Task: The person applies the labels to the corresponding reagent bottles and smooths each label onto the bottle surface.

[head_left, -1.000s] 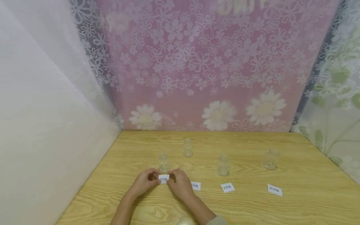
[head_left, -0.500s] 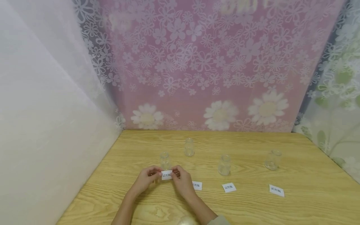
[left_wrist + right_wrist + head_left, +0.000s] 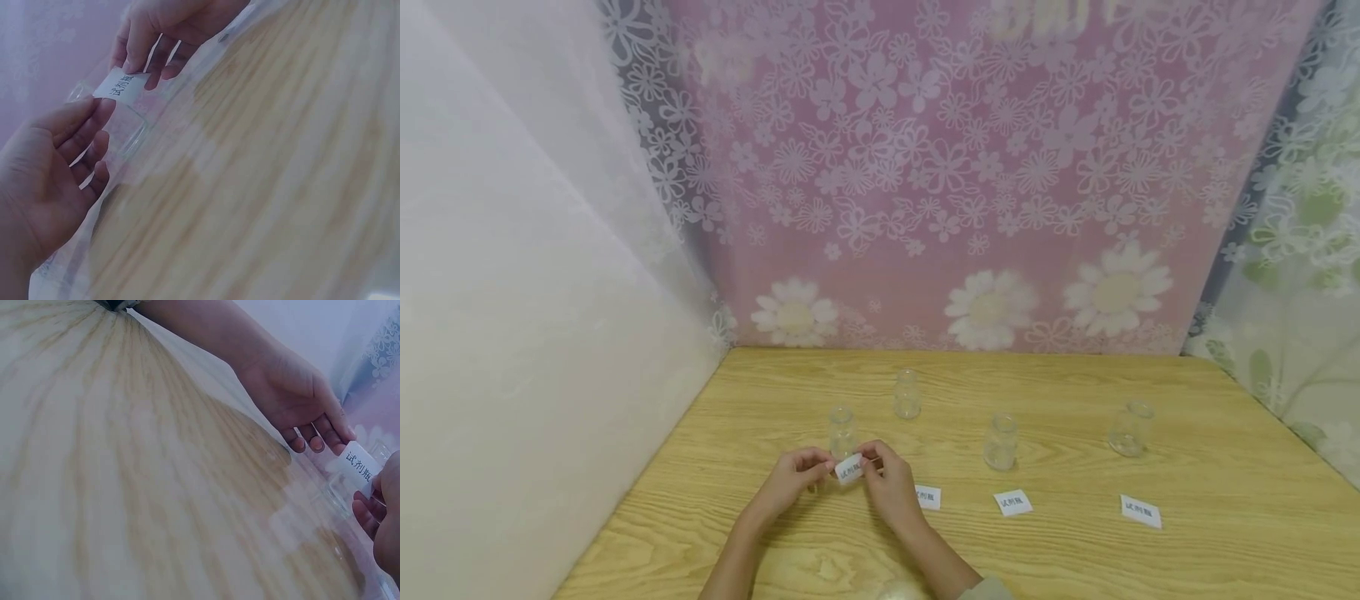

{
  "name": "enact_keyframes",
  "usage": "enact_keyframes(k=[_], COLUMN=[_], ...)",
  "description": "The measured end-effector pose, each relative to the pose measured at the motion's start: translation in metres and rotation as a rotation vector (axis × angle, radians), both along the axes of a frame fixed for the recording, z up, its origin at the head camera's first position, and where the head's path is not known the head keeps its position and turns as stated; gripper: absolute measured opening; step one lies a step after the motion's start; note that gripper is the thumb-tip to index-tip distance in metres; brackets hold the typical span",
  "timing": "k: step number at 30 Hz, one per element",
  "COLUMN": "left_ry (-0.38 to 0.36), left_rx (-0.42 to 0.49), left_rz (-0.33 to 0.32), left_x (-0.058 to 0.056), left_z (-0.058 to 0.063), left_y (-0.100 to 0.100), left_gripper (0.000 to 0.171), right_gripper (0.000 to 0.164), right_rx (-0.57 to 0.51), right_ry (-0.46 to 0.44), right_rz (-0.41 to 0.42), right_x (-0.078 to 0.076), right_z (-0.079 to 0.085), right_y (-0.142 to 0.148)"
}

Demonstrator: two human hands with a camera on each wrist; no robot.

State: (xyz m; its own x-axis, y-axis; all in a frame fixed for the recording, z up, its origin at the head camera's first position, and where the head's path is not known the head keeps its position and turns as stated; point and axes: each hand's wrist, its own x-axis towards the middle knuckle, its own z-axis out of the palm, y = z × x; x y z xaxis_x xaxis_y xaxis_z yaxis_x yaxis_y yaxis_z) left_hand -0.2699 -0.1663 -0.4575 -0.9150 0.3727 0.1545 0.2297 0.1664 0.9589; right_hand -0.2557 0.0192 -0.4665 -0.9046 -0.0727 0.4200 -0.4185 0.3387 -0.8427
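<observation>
Between my two hands is a small white paper label with printed characters, tilted up to the right in the head view. My left hand pinches its left edge between thumb and forefinger. Its right edge is pinched by my right hand. Right behind the label stands a clear glass jar, upright, its lower part partly covered by the label and fingers. Both wrist views show the label overlapping the jar.
Three more glass jars stand on the wooden table: one at the back, one mid-right, one far right. Three similar labels lie in front: a label by my right hand, a middle label, a right label.
The label in my hands has risen slightly and moved a little right, and has gone from level to tilted. Both hands keep hold of its edges. The head view has shifted slightly.
</observation>
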Motion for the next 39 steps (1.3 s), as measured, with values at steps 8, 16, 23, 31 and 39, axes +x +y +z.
enact_keyframes(k=[8, 16, 23, 31, 39], left_ry=[-0.003, -0.009, 0.011, 0.018, 0.016], left_rx=[-0.017, -0.043, -0.063, -0.033, 0.001], left_rz=[-0.023, -0.027, -0.047, -0.083, -0.108], left_x=[-0.0022, -0.0017, 0.0014, 0.0012, 0.0025], left_z=[-0.0063, -0.0051, -0.0016, -0.0019, 0.0021], left_y=[-0.0007, -0.0004, -0.0003, -0.0021, -0.0021], left_gripper=[0.024, 0.020, 0.022, 0.022, 0.019], right_gripper=[0.012, 0.011, 0.011, 0.013, 0.018], right_rx=[-0.009, 0.009, -0.011, 0.019, -0.004], right_ry=[-0.004, -0.021, -0.047, -0.033, -0.070], right_rz=[0.008, 0.007, 0.033, 0.160, 0.215], right_x=[-0.0008, -0.0012, -0.0001, 0.0011, 0.0071], right_z=[-0.0005, -0.0009, -0.0018, -0.0055, 0.0011], right_y=[-0.0001, -0.0007, -0.0006, -0.0005, -0.0012])
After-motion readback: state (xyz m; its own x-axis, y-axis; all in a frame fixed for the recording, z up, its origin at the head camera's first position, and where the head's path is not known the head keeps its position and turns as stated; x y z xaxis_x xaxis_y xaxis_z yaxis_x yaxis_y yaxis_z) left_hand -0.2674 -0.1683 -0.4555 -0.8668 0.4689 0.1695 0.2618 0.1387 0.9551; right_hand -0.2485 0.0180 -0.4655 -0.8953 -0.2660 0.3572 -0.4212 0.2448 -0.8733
